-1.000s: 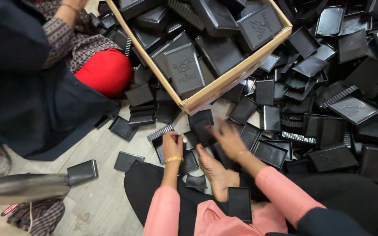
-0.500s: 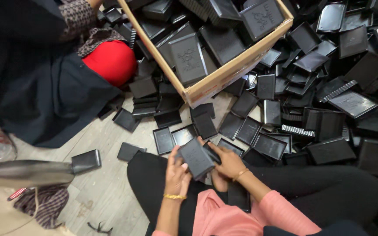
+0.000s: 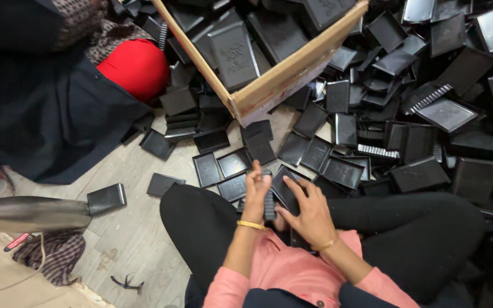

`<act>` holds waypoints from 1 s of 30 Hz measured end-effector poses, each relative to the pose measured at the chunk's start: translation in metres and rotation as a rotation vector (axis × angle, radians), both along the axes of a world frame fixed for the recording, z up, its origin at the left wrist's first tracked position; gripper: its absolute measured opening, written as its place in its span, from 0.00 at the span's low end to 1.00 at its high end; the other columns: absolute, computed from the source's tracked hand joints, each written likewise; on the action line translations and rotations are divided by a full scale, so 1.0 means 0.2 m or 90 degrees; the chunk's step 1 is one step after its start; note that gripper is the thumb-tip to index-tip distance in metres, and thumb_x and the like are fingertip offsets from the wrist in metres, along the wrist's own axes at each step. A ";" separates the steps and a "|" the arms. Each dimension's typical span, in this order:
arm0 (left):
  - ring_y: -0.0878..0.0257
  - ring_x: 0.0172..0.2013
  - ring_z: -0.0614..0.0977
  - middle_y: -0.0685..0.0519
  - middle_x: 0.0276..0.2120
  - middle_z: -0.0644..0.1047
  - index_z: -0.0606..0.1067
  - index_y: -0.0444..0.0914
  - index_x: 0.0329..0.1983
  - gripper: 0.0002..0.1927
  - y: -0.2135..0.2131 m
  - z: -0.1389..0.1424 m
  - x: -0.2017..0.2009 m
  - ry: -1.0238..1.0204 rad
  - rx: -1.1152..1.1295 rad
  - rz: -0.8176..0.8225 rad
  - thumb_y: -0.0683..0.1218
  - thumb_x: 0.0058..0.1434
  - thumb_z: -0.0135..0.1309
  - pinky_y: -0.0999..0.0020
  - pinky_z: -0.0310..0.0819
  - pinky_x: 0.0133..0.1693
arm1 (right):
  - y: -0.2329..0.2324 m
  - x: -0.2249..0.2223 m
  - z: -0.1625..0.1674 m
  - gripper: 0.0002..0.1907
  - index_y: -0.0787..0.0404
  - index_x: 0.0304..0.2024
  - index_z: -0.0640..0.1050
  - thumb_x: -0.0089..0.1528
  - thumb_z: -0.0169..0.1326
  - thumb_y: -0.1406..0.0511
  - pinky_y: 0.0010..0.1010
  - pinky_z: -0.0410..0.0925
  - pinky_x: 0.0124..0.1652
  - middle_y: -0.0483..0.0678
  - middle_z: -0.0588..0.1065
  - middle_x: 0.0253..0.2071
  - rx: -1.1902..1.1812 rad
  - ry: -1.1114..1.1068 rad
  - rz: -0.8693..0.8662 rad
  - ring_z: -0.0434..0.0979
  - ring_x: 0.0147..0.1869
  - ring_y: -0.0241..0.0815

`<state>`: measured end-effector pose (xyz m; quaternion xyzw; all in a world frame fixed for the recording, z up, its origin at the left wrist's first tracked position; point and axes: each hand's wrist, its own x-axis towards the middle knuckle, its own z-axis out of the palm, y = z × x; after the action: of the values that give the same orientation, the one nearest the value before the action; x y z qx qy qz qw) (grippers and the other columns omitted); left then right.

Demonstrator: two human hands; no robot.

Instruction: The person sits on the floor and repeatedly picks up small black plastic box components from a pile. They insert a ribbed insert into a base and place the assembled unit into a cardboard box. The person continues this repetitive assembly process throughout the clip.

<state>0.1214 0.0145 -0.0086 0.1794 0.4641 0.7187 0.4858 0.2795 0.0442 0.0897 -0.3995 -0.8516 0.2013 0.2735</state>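
Pale wooden floor [image 3: 124,239] lies under a heap of black trays too many to count, spread beside one cardboard box [image 3: 292,74]. Below the box's corner, above the lap, two hands meet on one black tray [image 3: 270,197] held on edge; the left hand [image 3: 256,191] stands upright, fingers pinching its side; the right hand [image 3: 309,211] lies flat, fingers closed on its other face.
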 end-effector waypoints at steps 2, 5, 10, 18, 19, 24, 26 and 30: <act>0.57 0.66 0.64 0.47 0.71 0.60 0.64 0.41 0.66 0.23 -0.01 0.04 -0.01 -0.102 0.029 -0.009 0.53 0.72 0.49 0.62 0.59 0.62 | 0.01 0.00 0.06 0.40 0.55 0.64 0.69 0.51 0.70 0.58 0.41 0.70 0.51 0.54 0.74 0.50 -0.020 -0.011 -0.018 0.76 0.52 0.55; 0.52 0.56 0.71 0.43 0.65 0.63 0.64 0.43 0.69 0.25 -0.03 0.14 0.02 -0.251 0.086 -0.030 0.54 0.72 0.44 0.58 0.68 0.54 | 0.02 -0.03 0.08 0.37 0.58 0.67 0.67 0.57 0.65 0.60 0.31 0.75 0.48 0.56 0.74 0.52 -0.469 0.289 -0.074 0.79 0.51 0.43; 0.61 0.59 0.73 0.48 0.66 0.66 0.66 0.40 0.69 0.24 -0.01 0.22 0.15 0.037 0.057 -0.023 0.55 0.76 0.39 0.67 0.68 0.60 | -0.03 -0.07 -0.01 0.36 0.62 0.62 0.66 0.56 0.66 0.61 0.28 0.76 0.46 0.52 0.77 0.48 -0.437 0.273 -0.082 0.80 0.47 0.36; 0.51 0.44 0.82 0.41 0.41 0.79 0.77 0.38 0.44 0.22 0.00 0.19 0.03 0.520 -0.126 -0.098 0.61 0.67 0.50 0.59 0.74 0.48 | 0.01 0.12 -0.09 0.25 0.63 0.58 0.75 0.62 0.58 0.57 0.31 0.73 0.48 0.49 0.79 0.47 -0.909 0.418 0.051 0.80 0.48 0.37; 0.48 0.36 0.85 0.40 0.31 0.82 0.80 0.37 0.36 0.23 0.00 0.21 0.01 0.639 -0.229 -0.116 0.62 0.61 0.57 0.57 0.78 0.41 | 0.02 0.14 -0.09 0.26 0.62 0.58 0.75 0.60 0.57 0.57 0.31 0.74 0.46 0.49 0.80 0.47 -0.989 0.417 0.056 0.81 0.47 0.37; 0.45 0.27 0.84 0.40 0.23 0.79 0.76 0.35 0.28 0.22 -0.02 0.29 0.05 0.641 -0.172 0.051 0.60 0.59 0.60 0.55 0.77 0.33 | 0.00 0.17 -0.02 0.22 0.68 0.51 0.75 0.59 0.65 0.64 0.27 0.74 0.47 0.48 0.81 0.44 -0.668 0.297 0.029 0.79 0.47 0.33; 0.45 0.29 0.85 0.39 0.24 0.79 0.77 0.35 0.31 0.21 -0.03 0.30 0.06 0.640 -0.172 0.038 0.59 0.60 0.60 0.55 0.77 0.34 | -0.01 0.16 0.07 0.21 0.66 0.49 0.77 0.58 0.66 0.62 0.25 0.75 0.44 0.50 0.82 0.42 -0.614 0.218 -0.009 0.79 0.45 0.32; 0.44 0.44 0.83 0.39 0.40 0.81 0.76 0.35 0.44 0.19 -0.02 0.23 -0.11 0.552 -0.098 0.016 0.56 0.68 0.50 0.55 0.75 0.46 | 0.12 0.11 0.37 0.28 0.57 0.59 0.74 0.59 0.66 0.58 0.30 0.73 0.43 0.58 0.78 0.49 -0.262 -0.088 -0.104 0.81 0.47 0.48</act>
<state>0.0987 0.0104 0.0368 0.4221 0.6793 0.5461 0.2493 0.3019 0.0679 0.1637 -0.5274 -0.7740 0.3202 0.1426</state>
